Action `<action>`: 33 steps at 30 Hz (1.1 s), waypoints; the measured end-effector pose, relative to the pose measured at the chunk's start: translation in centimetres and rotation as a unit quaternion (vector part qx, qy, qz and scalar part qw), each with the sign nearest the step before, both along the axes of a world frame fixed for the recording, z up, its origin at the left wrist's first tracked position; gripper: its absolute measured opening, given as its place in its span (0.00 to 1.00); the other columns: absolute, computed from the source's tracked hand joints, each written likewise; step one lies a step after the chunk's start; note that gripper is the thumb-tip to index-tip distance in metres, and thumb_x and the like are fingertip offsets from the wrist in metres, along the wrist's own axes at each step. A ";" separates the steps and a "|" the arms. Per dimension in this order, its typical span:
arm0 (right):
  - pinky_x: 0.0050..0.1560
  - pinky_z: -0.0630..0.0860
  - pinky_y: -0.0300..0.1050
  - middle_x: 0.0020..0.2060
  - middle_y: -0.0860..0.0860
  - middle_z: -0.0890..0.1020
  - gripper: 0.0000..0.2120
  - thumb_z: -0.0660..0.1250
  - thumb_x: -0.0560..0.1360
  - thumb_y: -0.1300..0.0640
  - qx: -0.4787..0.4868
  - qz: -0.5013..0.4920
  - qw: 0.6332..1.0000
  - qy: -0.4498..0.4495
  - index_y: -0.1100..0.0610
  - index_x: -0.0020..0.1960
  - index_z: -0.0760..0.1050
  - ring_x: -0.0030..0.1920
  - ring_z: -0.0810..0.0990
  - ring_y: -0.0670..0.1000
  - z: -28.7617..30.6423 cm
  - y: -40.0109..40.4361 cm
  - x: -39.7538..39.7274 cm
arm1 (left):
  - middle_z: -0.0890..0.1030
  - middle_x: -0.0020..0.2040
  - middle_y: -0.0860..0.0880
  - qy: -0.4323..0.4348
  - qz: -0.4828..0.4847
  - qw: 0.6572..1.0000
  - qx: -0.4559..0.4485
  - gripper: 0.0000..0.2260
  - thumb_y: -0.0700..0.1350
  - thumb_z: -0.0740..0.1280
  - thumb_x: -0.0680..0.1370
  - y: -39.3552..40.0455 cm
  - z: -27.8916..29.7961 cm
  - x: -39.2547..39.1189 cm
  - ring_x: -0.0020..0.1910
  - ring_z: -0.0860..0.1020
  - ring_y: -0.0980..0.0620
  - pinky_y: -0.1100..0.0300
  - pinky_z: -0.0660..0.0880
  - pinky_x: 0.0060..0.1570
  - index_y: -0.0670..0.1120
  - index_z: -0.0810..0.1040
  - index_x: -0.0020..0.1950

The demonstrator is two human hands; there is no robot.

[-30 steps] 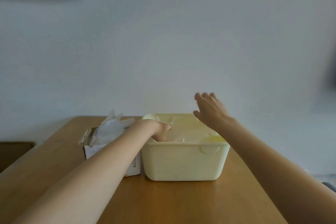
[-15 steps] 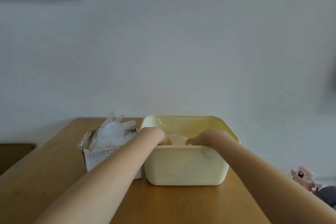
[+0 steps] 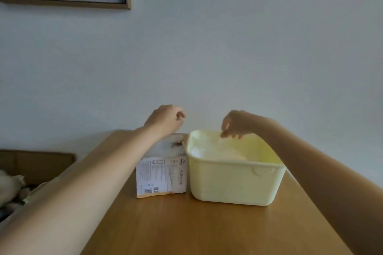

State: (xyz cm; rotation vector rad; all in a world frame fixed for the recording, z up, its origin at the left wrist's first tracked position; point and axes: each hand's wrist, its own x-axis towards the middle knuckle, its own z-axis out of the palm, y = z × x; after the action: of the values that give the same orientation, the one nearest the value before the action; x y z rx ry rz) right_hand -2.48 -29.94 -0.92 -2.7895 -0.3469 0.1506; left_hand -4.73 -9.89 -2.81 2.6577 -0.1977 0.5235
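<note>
Hands leave the yellow tub (image 3: 234, 182)
Left hand (image 3: 165, 120), curled and empty, now hovers over the glove box (image 3: 161, 174); right hand (image 3: 238, 124) hangs slack, so gloving looks next.

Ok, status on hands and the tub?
Fingers curled, grip unclear: left hand over glove box, right hand over yellow tub. Tub on table, beside box. Nothing in the way.

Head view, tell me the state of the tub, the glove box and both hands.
Tub, upright, lidless, something clear and shiny inside.
Glove box, top open, gloves bulging out.
Left hand, above the glove box, fingers curled; any hold unclear.
Right hand, over the tub, fingertips pointing down; any hold unclear.
</note>
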 end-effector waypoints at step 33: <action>0.38 0.79 0.49 0.39 0.59 0.80 0.12 0.60 0.77 0.66 0.319 0.050 0.942 -0.089 0.56 0.37 0.72 0.32 0.80 0.54 -4.2 11.6 -0.7 | 0.77 0.56 0.45 0.208 -0.010 0.962 -0.179 0.16 0.40 0.67 0.75 5.3 -3.1 -0.8 0.51 0.76 0.47 0.56 0.73 0.46 0.47 0.68 0.61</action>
State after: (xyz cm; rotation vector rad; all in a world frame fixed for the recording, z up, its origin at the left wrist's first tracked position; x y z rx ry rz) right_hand -3.22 -18.31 -5.14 -2.1449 -0.4804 -0.1678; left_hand -5.55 -4.55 -5.91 2.3376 -0.0014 -0.0170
